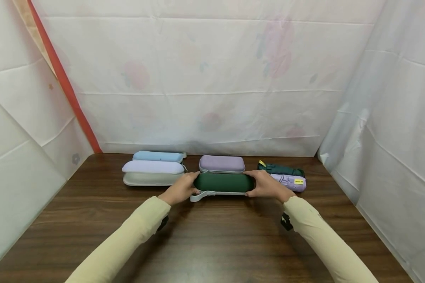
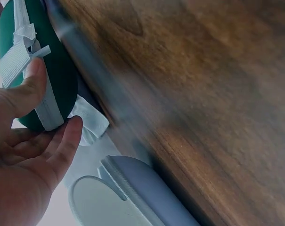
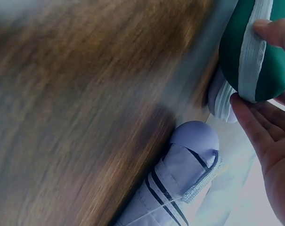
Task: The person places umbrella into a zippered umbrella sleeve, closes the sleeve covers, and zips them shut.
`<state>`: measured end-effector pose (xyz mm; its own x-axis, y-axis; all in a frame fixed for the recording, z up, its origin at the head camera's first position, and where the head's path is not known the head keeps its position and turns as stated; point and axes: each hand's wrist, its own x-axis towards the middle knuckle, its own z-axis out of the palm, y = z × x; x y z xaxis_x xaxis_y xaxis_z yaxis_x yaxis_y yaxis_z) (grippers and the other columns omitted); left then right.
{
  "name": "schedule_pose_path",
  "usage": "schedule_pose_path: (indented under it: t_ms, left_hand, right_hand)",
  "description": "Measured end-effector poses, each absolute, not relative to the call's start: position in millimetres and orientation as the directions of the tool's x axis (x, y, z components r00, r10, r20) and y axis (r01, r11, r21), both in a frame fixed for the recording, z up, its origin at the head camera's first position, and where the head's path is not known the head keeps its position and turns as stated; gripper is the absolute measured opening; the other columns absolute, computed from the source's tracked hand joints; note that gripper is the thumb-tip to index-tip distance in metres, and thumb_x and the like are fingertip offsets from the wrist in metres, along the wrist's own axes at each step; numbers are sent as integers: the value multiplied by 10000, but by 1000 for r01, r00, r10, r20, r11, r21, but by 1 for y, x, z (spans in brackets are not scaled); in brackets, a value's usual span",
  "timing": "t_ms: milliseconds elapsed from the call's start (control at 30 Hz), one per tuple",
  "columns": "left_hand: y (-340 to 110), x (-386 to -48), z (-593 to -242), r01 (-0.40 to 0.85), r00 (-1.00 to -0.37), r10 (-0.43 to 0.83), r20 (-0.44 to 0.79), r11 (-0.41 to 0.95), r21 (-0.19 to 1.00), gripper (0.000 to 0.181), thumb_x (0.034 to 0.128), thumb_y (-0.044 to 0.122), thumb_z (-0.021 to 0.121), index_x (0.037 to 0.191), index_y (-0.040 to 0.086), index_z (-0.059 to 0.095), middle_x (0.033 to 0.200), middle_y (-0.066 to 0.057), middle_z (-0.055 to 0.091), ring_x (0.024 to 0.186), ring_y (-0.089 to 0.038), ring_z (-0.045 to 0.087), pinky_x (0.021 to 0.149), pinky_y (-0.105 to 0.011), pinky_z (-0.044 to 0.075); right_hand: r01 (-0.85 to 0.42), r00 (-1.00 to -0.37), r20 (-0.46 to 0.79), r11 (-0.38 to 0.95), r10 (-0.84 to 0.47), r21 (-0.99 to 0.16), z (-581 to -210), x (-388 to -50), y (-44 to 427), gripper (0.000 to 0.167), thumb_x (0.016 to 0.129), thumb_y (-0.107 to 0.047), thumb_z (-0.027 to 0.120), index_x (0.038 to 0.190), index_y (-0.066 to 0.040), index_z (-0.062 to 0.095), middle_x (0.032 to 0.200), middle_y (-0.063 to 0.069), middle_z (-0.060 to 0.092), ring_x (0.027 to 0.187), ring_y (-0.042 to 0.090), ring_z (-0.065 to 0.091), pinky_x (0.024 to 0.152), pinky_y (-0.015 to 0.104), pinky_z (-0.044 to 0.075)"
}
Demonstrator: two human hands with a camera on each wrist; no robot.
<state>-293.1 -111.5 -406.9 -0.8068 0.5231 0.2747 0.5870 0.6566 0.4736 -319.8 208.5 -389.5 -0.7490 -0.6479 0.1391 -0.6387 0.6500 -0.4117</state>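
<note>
A dark green zip case lies crosswise between my hands, with a pale zip band along its side and a light grey strap at its left end. My left hand grips the left end; in the left wrist view its thumb presses on the pale zip band near the puller, fingers around the other side. My right hand holds the right end, thumb on the zip band in the right wrist view. Just behind stands a purple zip case. Whether the green case touches the table I cannot tell.
Left of the green case, a lavender case rests on or against a grey-green case, with a light blue case behind. Right of it lie a folded purple umbrella and a dark green one. White sheeting encloses the wooden table.
</note>
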Motion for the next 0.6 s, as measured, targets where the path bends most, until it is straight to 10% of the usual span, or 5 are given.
schedule_pose_path:
  t_ms: [600]
  left_hand:
    - [-108, -311, -413, 531, -846, 476, 240, 712, 459, 657, 809, -7, 733, 1349, -159, 391, 1223, -291, 544, 1135, -383, 520, 926, -454, 440]
  right_hand:
    - [-579, -801, 143, 691, -581, -432, -400, -335, 201, 711, 777, -157, 790, 1361, 68, 453, 1243, 196, 575, 1018, 245, 602, 846, 410, 491]
